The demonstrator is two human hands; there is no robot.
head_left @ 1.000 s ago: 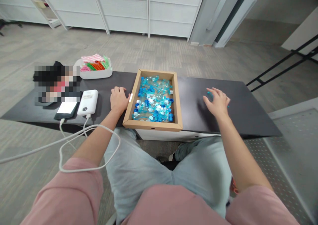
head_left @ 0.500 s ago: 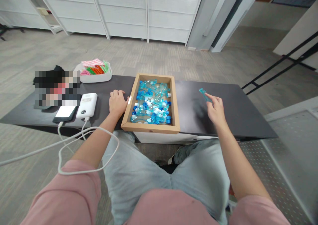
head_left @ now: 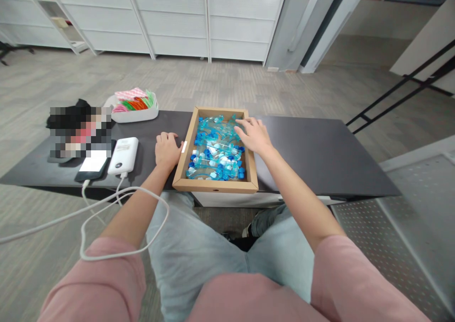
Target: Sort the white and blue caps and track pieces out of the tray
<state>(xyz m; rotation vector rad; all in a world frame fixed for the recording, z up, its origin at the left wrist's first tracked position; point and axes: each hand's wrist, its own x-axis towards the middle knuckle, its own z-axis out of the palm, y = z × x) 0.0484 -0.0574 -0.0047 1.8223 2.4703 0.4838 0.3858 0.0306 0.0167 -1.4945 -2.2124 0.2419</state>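
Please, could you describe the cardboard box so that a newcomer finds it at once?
Find the dark tabletop in front of the person. Near its middle, beside the left hand and partly under the right hand, lies the cardboard box. Unlike the white tray to its left, it is brown and holds many translucent blue pieces.

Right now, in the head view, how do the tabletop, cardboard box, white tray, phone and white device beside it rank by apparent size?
1. Tabletop
2. Cardboard box
3. White tray
4. Phone and white device: too alike to rank; the phone is partly pixelated.
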